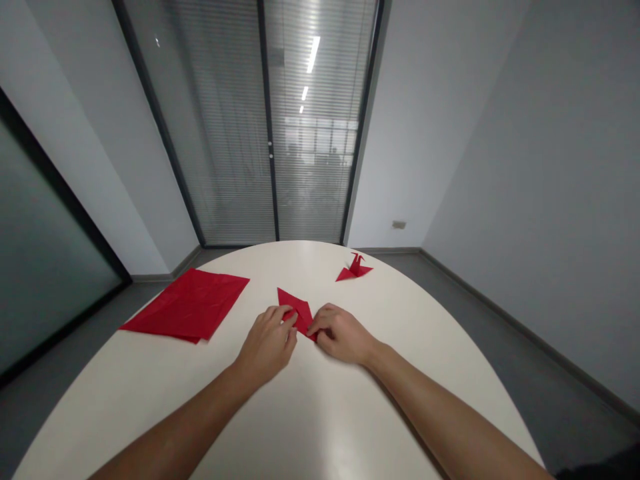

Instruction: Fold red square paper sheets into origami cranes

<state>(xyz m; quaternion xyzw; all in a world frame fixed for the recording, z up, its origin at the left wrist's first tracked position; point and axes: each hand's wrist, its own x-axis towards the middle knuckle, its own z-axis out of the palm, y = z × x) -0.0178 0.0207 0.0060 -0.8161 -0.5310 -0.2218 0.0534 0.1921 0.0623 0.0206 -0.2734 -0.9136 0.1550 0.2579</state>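
A folded piece of red paper (296,304) lies on the table in front of me, its left corner pointing up and away. My left hand (269,337) holds its near left side, with curled fingertips on top and the thumb close by. At the lower right end of the paper, my right hand (345,331) pinches the edge between thumb and bent fingers. The fingers hide part of the folds there. Farther back on the right stands a finished red paper crane (355,268), wings spread, apart from both hands.
Several large red paper sheets (187,307) lie loosely stacked at the left edge of the round white table (320,413). Beyond the table are a glass partition with blinds (225,133) and a white wall with a socket (399,225).
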